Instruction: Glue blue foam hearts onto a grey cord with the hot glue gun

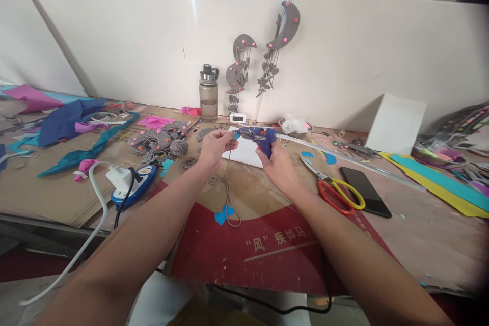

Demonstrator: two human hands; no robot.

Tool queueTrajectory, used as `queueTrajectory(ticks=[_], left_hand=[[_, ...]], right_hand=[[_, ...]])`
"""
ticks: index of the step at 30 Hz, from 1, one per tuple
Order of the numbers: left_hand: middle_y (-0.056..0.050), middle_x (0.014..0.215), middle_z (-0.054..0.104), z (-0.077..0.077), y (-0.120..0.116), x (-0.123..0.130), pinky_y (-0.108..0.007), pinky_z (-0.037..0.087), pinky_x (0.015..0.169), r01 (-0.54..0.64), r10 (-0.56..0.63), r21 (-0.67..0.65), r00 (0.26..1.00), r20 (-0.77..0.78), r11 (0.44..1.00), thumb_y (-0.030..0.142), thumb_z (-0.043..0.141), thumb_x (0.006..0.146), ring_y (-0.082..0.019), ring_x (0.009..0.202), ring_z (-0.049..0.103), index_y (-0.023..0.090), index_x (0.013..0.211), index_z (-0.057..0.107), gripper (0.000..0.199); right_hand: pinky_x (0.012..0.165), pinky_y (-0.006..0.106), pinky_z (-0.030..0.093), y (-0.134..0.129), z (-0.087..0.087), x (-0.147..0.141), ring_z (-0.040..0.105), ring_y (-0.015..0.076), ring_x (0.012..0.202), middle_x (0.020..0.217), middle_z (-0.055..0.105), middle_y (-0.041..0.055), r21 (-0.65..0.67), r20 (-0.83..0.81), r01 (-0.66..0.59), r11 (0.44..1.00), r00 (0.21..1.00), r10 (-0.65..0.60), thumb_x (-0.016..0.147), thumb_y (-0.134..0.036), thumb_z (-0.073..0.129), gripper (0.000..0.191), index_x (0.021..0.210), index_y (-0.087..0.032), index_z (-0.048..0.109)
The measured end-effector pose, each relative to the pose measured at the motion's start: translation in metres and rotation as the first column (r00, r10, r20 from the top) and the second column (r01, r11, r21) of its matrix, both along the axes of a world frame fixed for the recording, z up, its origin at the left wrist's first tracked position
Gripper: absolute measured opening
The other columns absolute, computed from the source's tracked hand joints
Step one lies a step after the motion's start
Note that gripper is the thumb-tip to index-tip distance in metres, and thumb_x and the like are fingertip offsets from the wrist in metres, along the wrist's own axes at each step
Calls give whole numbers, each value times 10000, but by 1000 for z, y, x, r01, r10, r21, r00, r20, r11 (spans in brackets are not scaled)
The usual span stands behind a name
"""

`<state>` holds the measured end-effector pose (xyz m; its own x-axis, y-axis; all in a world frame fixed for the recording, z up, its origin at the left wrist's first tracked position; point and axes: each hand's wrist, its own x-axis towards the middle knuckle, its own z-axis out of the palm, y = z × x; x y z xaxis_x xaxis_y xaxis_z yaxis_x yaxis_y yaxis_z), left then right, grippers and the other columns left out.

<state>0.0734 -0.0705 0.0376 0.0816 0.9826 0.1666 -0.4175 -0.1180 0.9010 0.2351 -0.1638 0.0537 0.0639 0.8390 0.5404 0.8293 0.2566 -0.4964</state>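
My right hand (280, 165) is wrapped round the handle of a blue glue gun (266, 138), with a long clear glue stick (344, 155) coming out of its back end. The gun's nozzle points left, at a small blue felt piece (236, 135) pinched in the fingers of my left hand (215, 147). From those fingers a grey cord (228, 178) hangs down and loops on the cardboard. Blue felt cutouts (223, 214) lie by the loop. A white sheet (248, 153) lies flat behind and below the gun.
Red-and-yellow scissors (338, 192) and a black phone (364, 192) lie on the right. A power strip (135, 186) with plugs sits left, near grey felt moons (156, 141). A bottle (208, 94) and small clock (237, 118) stand at the back.
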Motion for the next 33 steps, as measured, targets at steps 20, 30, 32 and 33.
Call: queueTrajectory(ticks=[20, 30, 32, 33], left_hand=[[-9, 606, 603, 7, -4, -2, -296, 541, 647, -33, 33, -1, 999, 24, 999, 224, 746, 660, -123, 578, 633, 115, 667, 604, 179], [-31, 669, 646, 7, -3, -1, -307, 549, 648, -57, 57, -9, 998, -4, 998, 224, 754, 686, -118, 571, 632, 118, 693, 605, 184], [-30, 661, 647, 7, -4, 0, -303, 545, 639, -72, 73, 21, 997, -41, 997, 227, 742, 697, -123, 570, 630, 119, 714, 613, 168], [-30, 659, 648, 6, -5, 1, -301, 541, 633, -79, 83, 47, 994, -73, 996, 233, 736, 701, -128, 573, 629, 121, 724, 621, 161]], right_hand=[[829, 425, 479, 0, -3, 0, 622, 307, 991, 1024, 668, 140, 25, -16, -13, 1000, 1000, 14, 879, -308, 472, 303, 1158, -190, 479], [525, 277, 487, 30, -19, 26, 581, 123, 522, 853, 678, 52, -264, -377, -14, 964, 922, -89, 860, -303, 449, 155, 964, -193, 483], [532, 305, 483, 38, -26, 38, 594, 160, 520, 712, 659, 61, -385, -213, 119, 915, 954, -213, 858, -326, 476, 138, 845, -192, 508], [543, 328, 482, 41, -29, 43, 596, 182, 515, 641, 637, 63, -416, -151, 164, 894, 957, -246, 845, -345, 510, 162, 781, -197, 509]])
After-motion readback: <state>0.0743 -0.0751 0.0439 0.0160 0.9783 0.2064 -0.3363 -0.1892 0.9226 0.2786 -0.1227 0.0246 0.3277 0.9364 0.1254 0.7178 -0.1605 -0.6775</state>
